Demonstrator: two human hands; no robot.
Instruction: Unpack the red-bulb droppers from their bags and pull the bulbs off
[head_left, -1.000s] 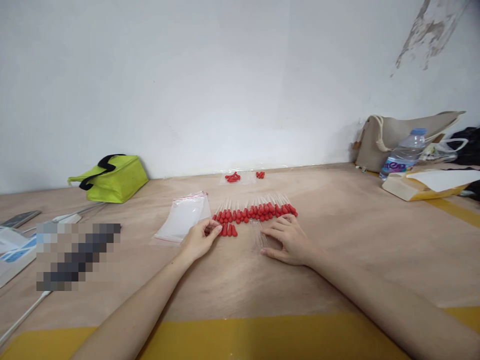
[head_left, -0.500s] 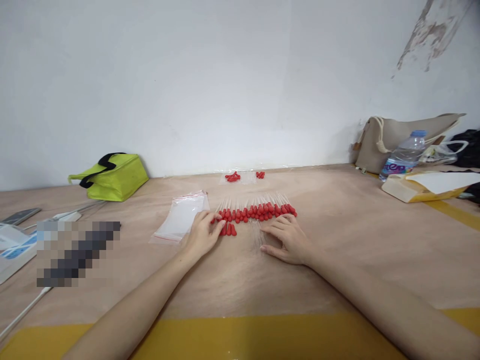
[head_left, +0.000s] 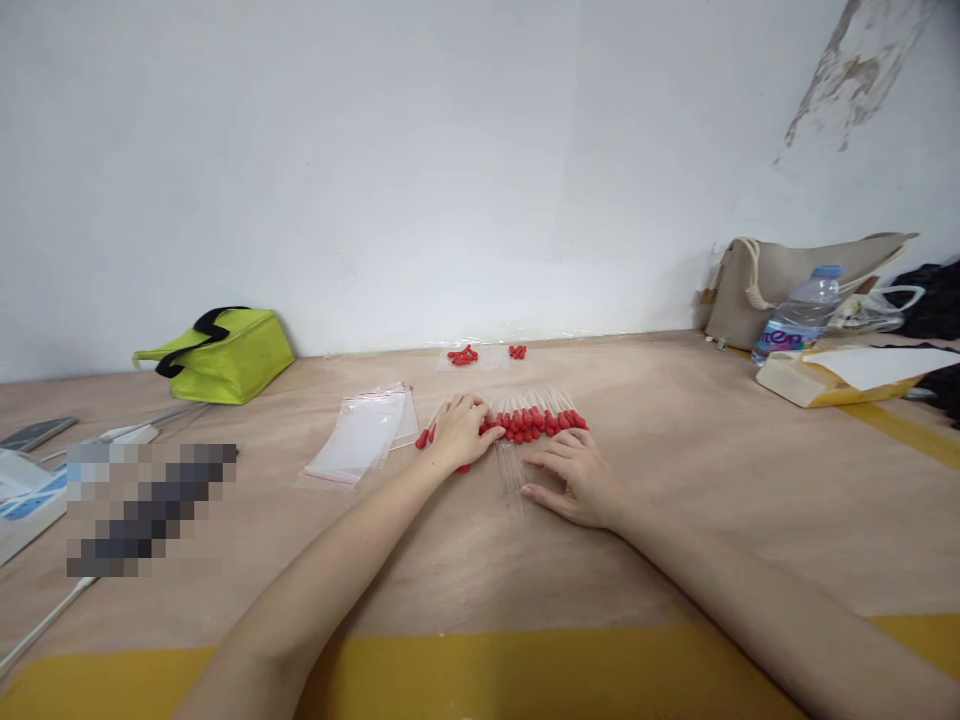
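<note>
A row of droppers with red rubber bulbs lies on the brown paper-covered table. My left hand rests on the left part of that row, fingers laid over the bulbs and thumb stretched to the right; a few bulbs show at its left edge. My right hand lies flat on the table just in front of the row, fingers spread and pointing left. Its fingertips touch a small bunch of clear glass tubes lying between my two hands.
Clear zip bags lie left of the row. More red bulbs in plastic sit by the wall. A lime-green bag is far left, with a phone and papers. At right stand a beige bag, a water bottle and a box.
My left hand has moved right and away from me, from the left end of the row onto the red bulbs. My right hand has stayed almost still.
</note>
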